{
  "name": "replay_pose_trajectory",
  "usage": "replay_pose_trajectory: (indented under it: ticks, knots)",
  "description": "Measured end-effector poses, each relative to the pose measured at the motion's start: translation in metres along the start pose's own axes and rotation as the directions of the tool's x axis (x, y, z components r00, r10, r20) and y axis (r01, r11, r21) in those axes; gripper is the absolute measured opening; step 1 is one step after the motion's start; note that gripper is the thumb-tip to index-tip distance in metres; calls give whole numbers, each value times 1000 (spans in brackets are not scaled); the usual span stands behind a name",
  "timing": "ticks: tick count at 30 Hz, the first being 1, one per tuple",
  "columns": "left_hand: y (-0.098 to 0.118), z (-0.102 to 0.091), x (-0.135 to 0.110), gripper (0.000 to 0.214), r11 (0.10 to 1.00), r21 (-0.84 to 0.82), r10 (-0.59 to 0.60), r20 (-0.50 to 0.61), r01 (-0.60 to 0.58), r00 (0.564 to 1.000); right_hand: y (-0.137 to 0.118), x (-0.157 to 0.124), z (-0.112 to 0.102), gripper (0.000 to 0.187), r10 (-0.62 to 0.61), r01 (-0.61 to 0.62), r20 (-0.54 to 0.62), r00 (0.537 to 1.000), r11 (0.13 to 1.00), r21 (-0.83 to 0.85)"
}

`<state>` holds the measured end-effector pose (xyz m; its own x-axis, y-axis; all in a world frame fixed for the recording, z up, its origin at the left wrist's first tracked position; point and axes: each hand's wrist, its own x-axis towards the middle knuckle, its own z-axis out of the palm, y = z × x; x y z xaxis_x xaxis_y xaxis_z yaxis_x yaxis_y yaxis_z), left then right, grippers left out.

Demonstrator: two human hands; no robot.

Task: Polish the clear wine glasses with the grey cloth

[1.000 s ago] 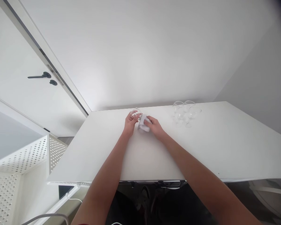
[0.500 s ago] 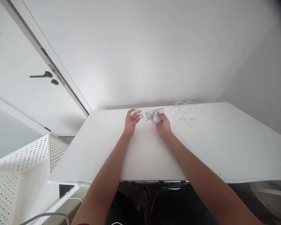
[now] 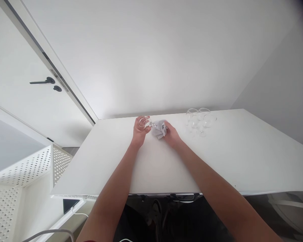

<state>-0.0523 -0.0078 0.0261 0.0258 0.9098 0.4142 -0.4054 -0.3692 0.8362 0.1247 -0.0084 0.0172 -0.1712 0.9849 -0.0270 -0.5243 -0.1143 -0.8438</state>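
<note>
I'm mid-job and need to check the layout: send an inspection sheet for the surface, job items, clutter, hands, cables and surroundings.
Surface: white tabletop, against the wall.
Job items: stemmed glass, with a grey cloth at its stem end; other glasses grouped to the right, count unclear.
Clutter: dark speck near the front edge.
Hands: left hand holds the bowl; right hand grips the cloth.
Cables: white cable at lower left, off the tabletop.
Surroundings: door at left, with a black handle.

No lettering, number or sign can be read anywhere.
</note>
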Motion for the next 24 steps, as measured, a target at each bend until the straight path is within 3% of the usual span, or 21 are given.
replay_pose_trajectory:
  ticks: [3, 8, 13, 20, 24]
  knots:
    - [2, 1, -1, 64, 999, 30, -37, 29, 36, 999, 2, 0, 0, 26, 28, -31, -53, 998, 998, -62]
    - [4, 1, -1, 62, 999, 34, -23, 23, 22, 999, 6, 0, -1, 16, -10, 14, -140, 990, 999, 28]
    - [1, -1, 1, 59, 999, 54, -3, 8, 2, 1000, 11, -1, 4, 19, 65, -62, -77, 995, 997, 46]
    - [-5, -4, 4, 69, 999, 37, -22, -76, 25, 997, 8, 0, 2, 19, -1, 6, -107, 994, 999, 39]
    - [-5, -5, 2, 60, 994, 93, -48, -71, 55, 996, 3, 1, -2, 15, -137, 145, -191, 972, 989, 30]
